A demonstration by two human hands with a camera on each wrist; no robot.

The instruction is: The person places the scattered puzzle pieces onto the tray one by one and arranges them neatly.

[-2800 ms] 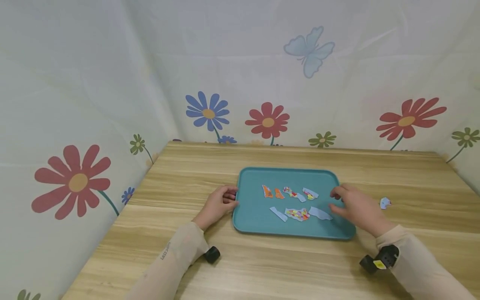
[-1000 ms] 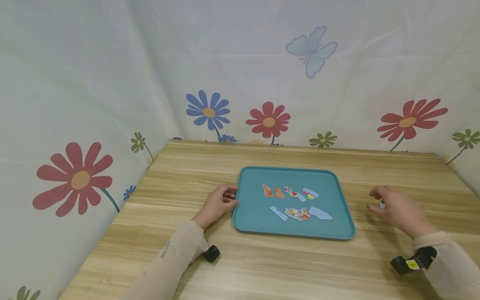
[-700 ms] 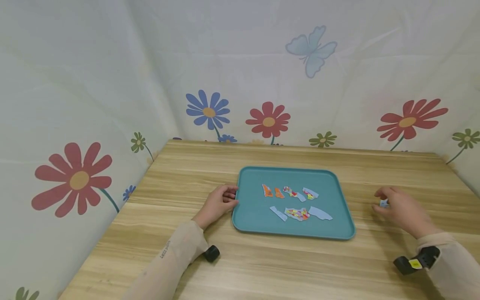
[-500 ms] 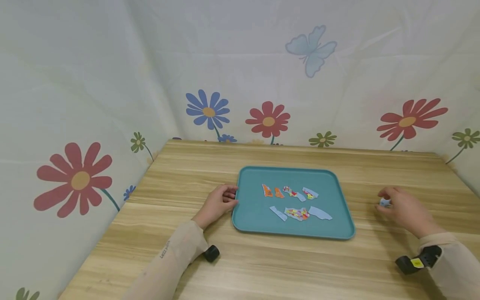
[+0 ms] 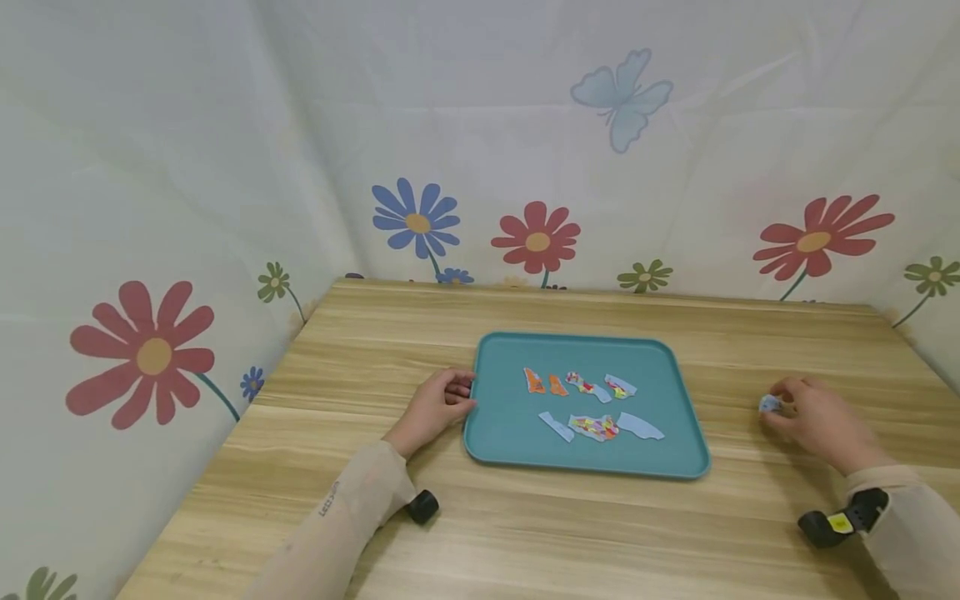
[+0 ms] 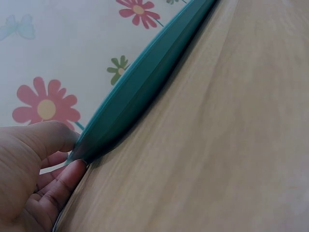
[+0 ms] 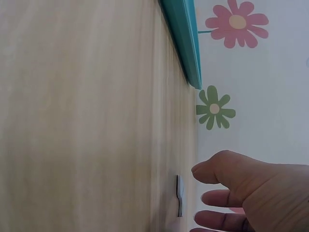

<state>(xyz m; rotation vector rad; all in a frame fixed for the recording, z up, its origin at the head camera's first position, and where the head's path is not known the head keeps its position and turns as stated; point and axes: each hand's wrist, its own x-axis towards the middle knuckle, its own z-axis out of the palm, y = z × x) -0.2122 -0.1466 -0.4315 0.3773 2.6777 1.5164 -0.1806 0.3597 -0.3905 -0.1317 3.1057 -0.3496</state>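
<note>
A teal tray (image 5: 504,358) lies flat on the table, bearing several torn paper pieces in two rough rows. Orange pieces (image 5: 534,382) sit upper left; a multicoloured piece (image 5: 595,427) lies in the lower row between pale blue ones. My left hand (image 5: 433,407) holds the tray's left edge, and the left wrist view has thumb and fingers about the tray's corner (image 6: 140,79). Right of the tray, one small pale scrap of paper (image 5: 768,403) rests on the wood beside my right hand (image 5: 825,423). Seen from the right wrist, its thumb and fingers are spread, apart from the scrap (image 7: 179,195).
The wooden table (image 5: 570,533) reaches back to a white curtain (image 5: 465,100) printed with flowers and a butterfly. A black wrist camera (image 5: 422,507) hangs at the left sleeve and another wrist camera (image 5: 821,528) at the right, both low over the wood.
From over the tray's right edge, my right hand has moved right to the loose scrap, then slightly further right, uncovering more of it. The left hand and the tray have stayed put.
</note>
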